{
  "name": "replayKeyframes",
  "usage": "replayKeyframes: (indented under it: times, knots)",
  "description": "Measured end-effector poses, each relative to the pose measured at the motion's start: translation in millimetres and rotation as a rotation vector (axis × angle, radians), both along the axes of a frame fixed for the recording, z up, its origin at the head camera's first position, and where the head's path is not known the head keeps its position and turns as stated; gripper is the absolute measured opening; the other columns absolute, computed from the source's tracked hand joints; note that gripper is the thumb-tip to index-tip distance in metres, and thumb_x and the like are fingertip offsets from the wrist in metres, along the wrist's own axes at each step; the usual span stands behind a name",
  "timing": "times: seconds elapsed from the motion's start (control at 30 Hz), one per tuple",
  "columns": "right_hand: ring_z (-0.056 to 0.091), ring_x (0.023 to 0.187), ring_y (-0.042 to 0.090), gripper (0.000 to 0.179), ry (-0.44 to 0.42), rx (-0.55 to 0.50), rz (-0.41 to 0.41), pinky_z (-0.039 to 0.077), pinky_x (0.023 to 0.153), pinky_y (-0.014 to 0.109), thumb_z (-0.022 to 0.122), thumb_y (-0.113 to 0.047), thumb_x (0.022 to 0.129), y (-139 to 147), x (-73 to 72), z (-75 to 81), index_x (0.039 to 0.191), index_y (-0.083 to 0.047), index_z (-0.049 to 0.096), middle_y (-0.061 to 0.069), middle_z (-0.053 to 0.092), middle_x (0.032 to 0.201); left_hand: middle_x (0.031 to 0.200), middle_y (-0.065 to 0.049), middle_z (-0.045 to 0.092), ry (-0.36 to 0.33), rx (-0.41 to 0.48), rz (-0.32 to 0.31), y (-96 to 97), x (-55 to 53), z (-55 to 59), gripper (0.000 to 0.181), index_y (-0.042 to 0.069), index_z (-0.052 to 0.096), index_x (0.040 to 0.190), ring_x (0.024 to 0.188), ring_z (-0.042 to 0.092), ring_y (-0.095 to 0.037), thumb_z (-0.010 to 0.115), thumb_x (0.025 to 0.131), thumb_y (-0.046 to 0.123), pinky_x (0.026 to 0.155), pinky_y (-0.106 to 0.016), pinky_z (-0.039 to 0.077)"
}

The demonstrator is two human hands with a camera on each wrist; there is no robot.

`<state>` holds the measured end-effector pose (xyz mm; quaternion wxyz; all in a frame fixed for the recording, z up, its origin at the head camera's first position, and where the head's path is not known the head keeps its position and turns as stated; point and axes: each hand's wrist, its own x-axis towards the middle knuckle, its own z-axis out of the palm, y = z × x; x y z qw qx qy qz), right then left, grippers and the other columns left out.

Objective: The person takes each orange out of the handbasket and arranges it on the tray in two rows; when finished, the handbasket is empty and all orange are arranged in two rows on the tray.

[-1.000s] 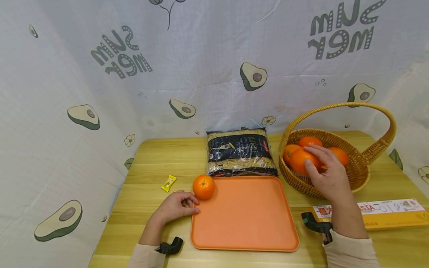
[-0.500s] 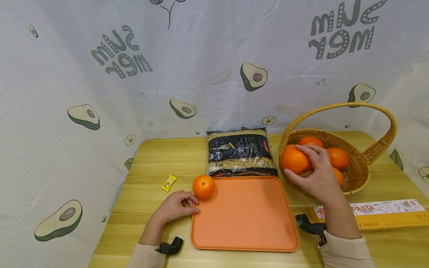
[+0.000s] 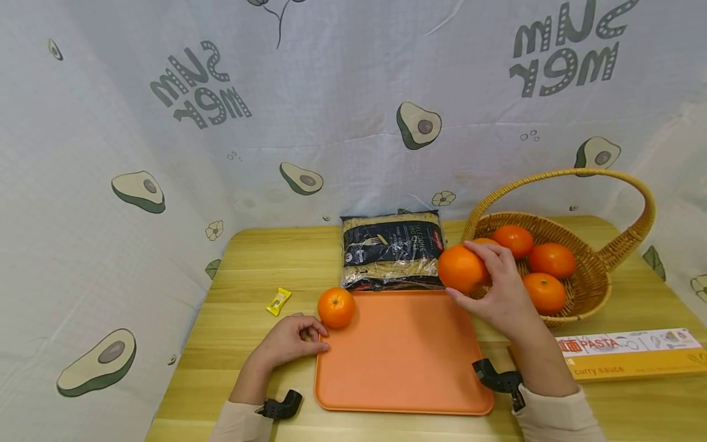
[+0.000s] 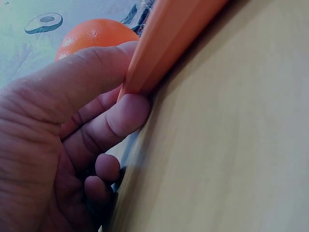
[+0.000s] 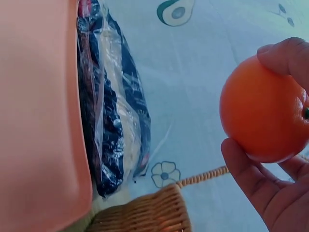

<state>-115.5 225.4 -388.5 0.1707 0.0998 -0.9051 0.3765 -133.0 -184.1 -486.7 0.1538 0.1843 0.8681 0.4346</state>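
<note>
An orange [image 3: 459,269] is gripped by my right hand [image 3: 501,293] over the tray's far right corner, beside the basket's left rim. In the right wrist view, thumb and fingers wrap round this orange [image 5: 263,108]. My left hand [image 3: 293,341] pinches the left edge of the orange-coloured tray [image 3: 403,362]; the left wrist view has the thumb on one side of the rim [image 4: 164,48] and a finger on the other. Another orange [image 3: 336,307] sits at the tray's far left corner, just beyond the left fingers. Several oranges [image 3: 544,293] lie in the wicker basket [image 3: 587,293].
A bag of pasta [image 3: 393,250] lies behind the tray. To the left is a small yellow wrapped sweet [image 3: 278,302]. A long pasta box [image 3: 635,355] lies right of the right forearm. The basket's tall handle [image 3: 558,174] arches up; a printed curtain [image 3: 353,110] hangs behind.
My right hand has lifted an orange out of the basket and carried it left to the tray's far right corner. The left hand has stayed at the tray's edge.
</note>
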Motion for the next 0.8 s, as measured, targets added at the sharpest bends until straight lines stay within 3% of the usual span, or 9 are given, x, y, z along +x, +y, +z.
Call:
replayKeyframes:
  times: [0.07,0.17,0.23,0.3,0.4,0.53,0.63,0.8]
  knots:
    - [0.051,0.117,0.046,0.087,0.011,0.009,0.021,0.047,0.091,0.071,0.090,-0.011,0.074,-3,-0.6,-1.5,0.149,-0.009,0.045,0.025,0.041,0.141,0.079,0.007,0.065,0.000,0.000,0.000,0.1,-0.2,-0.1,0.018,0.023,0.076,0.091,0.075,0.051,-0.009,0.087,0.081,0.031,0.068,-0.023,0.042]
    - [0.057,0.115,0.043,0.092,-0.017,0.002,0.046,0.056,0.097,0.042,0.090,-0.012,0.075,-9,0.0,-2.7,0.151,-0.006,0.038,0.024,0.047,0.140,0.079,0.006,0.066,0.003,0.004,-0.001,0.2,-0.4,-0.4,0.018,0.022,0.076,0.092,0.075,0.051,-0.009,0.087,0.081,0.031,0.068,-0.023,0.042]
    - [0.059,0.114,0.040,0.092,-0.053,-0.008,0.049,0.054,0.094,0.022,0.090,-0.014,0.077,-12,0.9,-3.5,0.152,-0.005,0.036,0.023,0.051,0.138,0.079,0.005,0.066,0.002,0.012,-0.003,0.2,-0.3,-0.3,0.018,0.021,0.076,0.092,0.075,0.051,-0.010,0.087,0.081,0.030,0.068,-0.023,0.042]
    - [0.061,0.111,0.036,0.091,-0.076,-0.012,0.051,0.048,0.088,0.010,0.090,-0.016,0.078,-16,1.4,-4.4,0.151,-0.005,0.037,0.022,0.054,0.134,0.079,0.004,0.066,0.003,0.020,-0.004,0.4,-0.3,-0.3,0.018,0.021,0.076,0.092,0.075,0.051,-0.010,0.087,0.082,0.030,0.067,-0.023,0.042]
    - [0.062,0.110,0.034,0.087,-0.056,0.007,0.054,0.051,0.088,0.015,0.091,-0.015,0.076,-21,0.2,-6.8,0.148,-0.004,0.043,0.020,0.054,0.134,0.079,0.004,0.066,0.001,0.027,-0.004,0.3,-0.1,-0.2,0.018,0.020,0.076,0.092,0.074,0.051,-0.009,0.087,0.081,0.029,0.067,-0.023,0.042]
    - [0.060,0.111,0.035,0.083,-0.043,0.031,0.044,0.059,0.091,0.037,0.091,-0.014,0.076,-27,-1.4,-9.8,0.146,-0.004,0.048,0.020,0.047,0.138,0.079,0.004,0.066,0.002,0.029,-0.006,0.2,-0.1,-0.4,0.018,0.020,0.076,0.092,0.074,0.051,-0.009,0.088,0.081,0.029,0.067,-0.023,0.041]
    - [0.059,0.114,0.040,0.082,-0.101,0.031,0.037,0.056,0.094,0.055,0.089,-0.017,0.079,-32,-2.0,-11.9,0.148,-0.005,0.047,0.022,0.044,0.138,0.079,0.004,0.066,0.003,0.031,-0.007,0.4,-0.3,-0.8,0.018,0.020,0.076,0.092,0.074,0.051,-0.009,0.088,0.081,0.029,0.067,-0.023,0.042]
    - [0.056,0.118,0.042,0.082,-0.178,0.055,0.038,0.050,0.101,0.063,0.087,-0.024,0.082,-36,-3.9,-16.9,0.150,-0.006,0.045,0.022,0.046,0.137,0.079,0.004,0.066,0.009,0.030,-0.005,0.1,-0.8,-1.3,0.018,0.020,0.076,0.092,0.073,0.051,-0.009,0.088,0.081,0.029,0.066,-0.023,0.042]
